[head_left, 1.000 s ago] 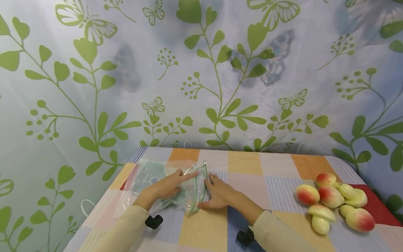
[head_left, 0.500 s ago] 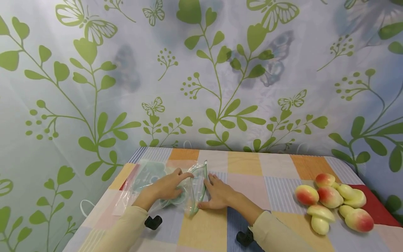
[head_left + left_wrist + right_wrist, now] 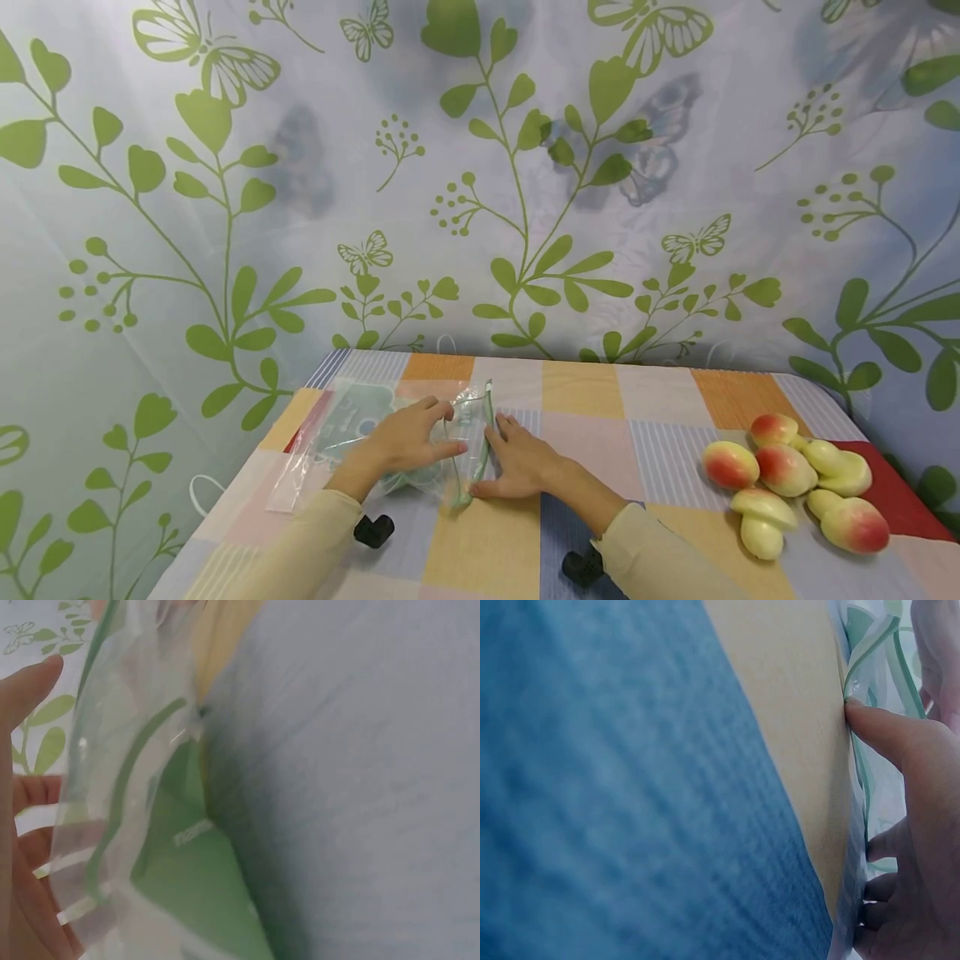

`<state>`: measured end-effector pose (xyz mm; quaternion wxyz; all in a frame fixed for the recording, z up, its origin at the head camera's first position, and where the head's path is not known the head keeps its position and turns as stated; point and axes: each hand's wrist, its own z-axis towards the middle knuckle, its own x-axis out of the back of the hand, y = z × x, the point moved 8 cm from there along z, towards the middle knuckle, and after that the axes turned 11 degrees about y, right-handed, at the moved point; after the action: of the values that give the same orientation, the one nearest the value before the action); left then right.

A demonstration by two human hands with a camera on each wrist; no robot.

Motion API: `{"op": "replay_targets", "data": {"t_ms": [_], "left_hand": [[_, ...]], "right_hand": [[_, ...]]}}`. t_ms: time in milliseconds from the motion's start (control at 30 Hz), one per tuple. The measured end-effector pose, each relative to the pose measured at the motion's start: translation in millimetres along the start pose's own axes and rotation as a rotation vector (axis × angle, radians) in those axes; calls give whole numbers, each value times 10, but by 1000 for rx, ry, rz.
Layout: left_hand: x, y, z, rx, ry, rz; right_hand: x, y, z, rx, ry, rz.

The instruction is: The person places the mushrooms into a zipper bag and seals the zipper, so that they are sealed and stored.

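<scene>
A clear zip bag (image 3: 356,412) with green print and green zip strips lies on the table, its mouth toward the right. My left hand (image 3: 408,437) reaches over the bag near its mouth, thumb apart from the loosely bent fingers. In the left wrist view, fingers show through the clear film of the bag (image 3: 210,877), and the thumb stands clear of it. My right hand (image 3: 521,462) rests on the table with spread fingers along the outer zip strip. Its thumb touches the green edge of the bag (image 3: 874,656) in the right wrist view.
Several red-and-yellow mushroom-like pieces (image 3: 787,468) lie grouped on the right of the table. A patchwork cloth (image 3: 592,400) covers the table. Behind stands a curtain (image 3: 465,167) with green leaves and butterflies.
My left hand's pointing index finger has drawn back left from the zip strips and bent, while the thumb has swung out. The inner strip has shifted left, widening the mouth. My right hand stays put.
</scene>
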<state>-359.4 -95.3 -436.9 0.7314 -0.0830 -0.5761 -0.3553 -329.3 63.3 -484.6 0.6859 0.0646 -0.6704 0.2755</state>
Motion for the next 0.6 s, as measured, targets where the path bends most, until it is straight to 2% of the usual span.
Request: {"op": "replay_targets", "data": {"t_ms": [267, 600], "left_hand": [[-36, 25, 8, 12, 26, 81], [75, 92, -35, -24, 14, 113]], "right_hand": [[5, -8, 6, 3, 8, 7], [-3, 2, 18, -6, 6, 4]]}}
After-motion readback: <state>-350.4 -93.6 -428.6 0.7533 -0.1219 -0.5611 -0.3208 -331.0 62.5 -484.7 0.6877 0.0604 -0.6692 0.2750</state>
